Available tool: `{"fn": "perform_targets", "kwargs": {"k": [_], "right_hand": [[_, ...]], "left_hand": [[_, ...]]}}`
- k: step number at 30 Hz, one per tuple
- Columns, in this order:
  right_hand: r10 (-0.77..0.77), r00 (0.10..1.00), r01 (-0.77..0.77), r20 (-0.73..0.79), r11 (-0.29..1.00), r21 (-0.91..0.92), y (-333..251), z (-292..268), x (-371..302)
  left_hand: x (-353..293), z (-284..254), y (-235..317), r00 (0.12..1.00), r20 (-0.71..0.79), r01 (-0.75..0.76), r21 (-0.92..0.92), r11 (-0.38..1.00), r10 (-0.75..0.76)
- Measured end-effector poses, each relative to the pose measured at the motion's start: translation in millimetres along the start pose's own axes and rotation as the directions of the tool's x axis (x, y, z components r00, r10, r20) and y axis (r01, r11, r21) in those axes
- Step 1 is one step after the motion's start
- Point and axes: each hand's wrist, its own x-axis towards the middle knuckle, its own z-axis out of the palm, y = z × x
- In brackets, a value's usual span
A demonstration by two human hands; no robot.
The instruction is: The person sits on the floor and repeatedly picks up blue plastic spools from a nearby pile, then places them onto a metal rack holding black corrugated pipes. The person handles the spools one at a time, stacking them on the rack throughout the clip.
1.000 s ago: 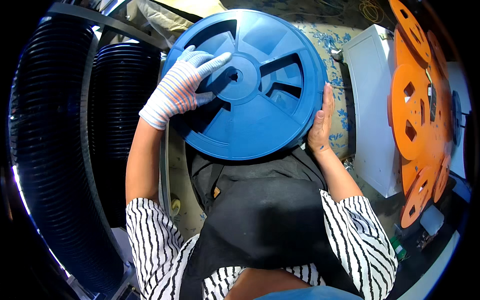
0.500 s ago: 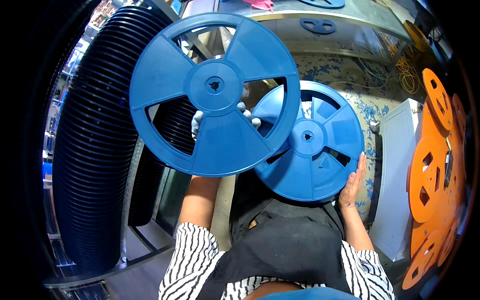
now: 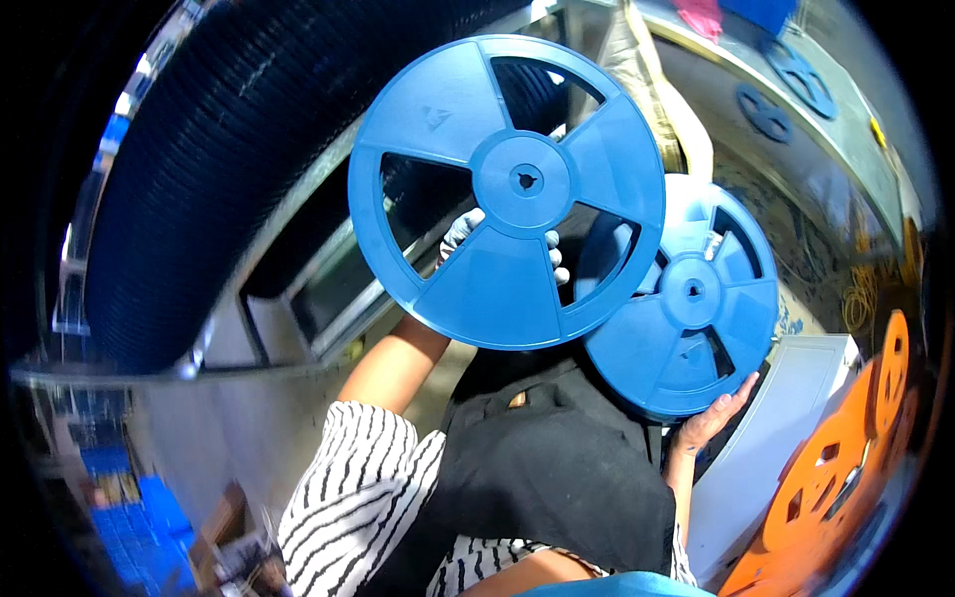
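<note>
A large blue plastic reel (image 3: pixel 497 289), with three wide cut-outs and a notched centre hole, is held up in front of me. My left hand (image 3: pixel 460 235) grips it from behind; its pale-gloved fingers show through the cut-outs, while the palm is hidden. Lower and to the right is a stack of similar blue reels (image 3: pixel 647 348), partly covered by the raised reel. At the stack's lower right rim, my bare right hand (image 3: pixel 712 418) holds the edge, with some fingers out of sight.
Rows of black ribbed discs (image 3: pixel 189 189) fill the upper left beside a metal frame. To the right stand a white cabinet (image 3: pixel 771 423) and orange reels (image 3: pixel 826 473). A bench (image 3: pixel 846 139) at the upper right carries a blue reel (image 3: pixel 799 78). Yellow cable (image 3: pixel 859 298) lies on the floor.
My view has turned, so the surroundings appear tilted. The raised reel has shifted right in the picture and rotated. Both hands stay on their reels.
</note>
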Motion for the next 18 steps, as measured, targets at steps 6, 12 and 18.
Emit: {"fn": "perform_targets", "kwargs": {"k": [6,12,18], "right_hand": [[-0.043,0.999,0.043,-0.014,0.999,0.012,2.5,4.6,4.4],[-0.03,0.999,0.029,0.009,0.994,0.102,10.7,5.1,5.2],[-0.076,0.996,0.072,0.042,0.993,0.097,14.8,2.9,7.9]], "left_hand": [[-120.7,-8.8,-26.9,0.968,-0.225,-0.173,-0.283,0.943,0.11],[-189.4,-31.5,-51.8,0.868,-0.368,-0.399,-0.117,0.91,0.333],[-198.9,-87.8,-28.2,0.818,-0.417,-0.448,-0.031,0.893,0.396]]}}
